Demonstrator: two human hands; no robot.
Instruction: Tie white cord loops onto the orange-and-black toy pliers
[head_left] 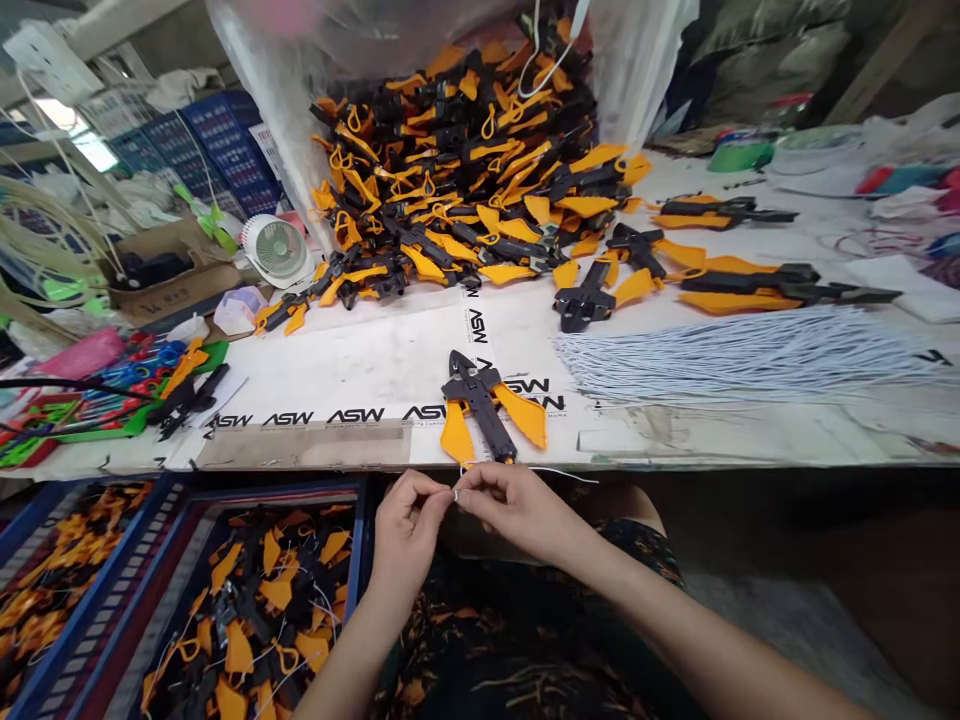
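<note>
At the table's front edge, my left hand [412, 510] and my right hand [510, 505] meet fingertip to fingertip. Both pinch a thin white cord [562, 472], with a small bit of it showing between them. The cord's free end trails to the right along the edge. Just beyond my fingers lies a black toy piece with orange wings [480, 405], flat on the table with its pointed end facing away. The cord passes close to its near end; whether it is threaded through is hidden by my fingers.
A heap of black and orange pieces [450, 190] spills from a plastic bag at the back. Cut white cords [750, 350] lie in a bundle on the right. Blue crates [360, 540] of such pieces stand below left. A small fan [277, 247] stands behind left.
</note>
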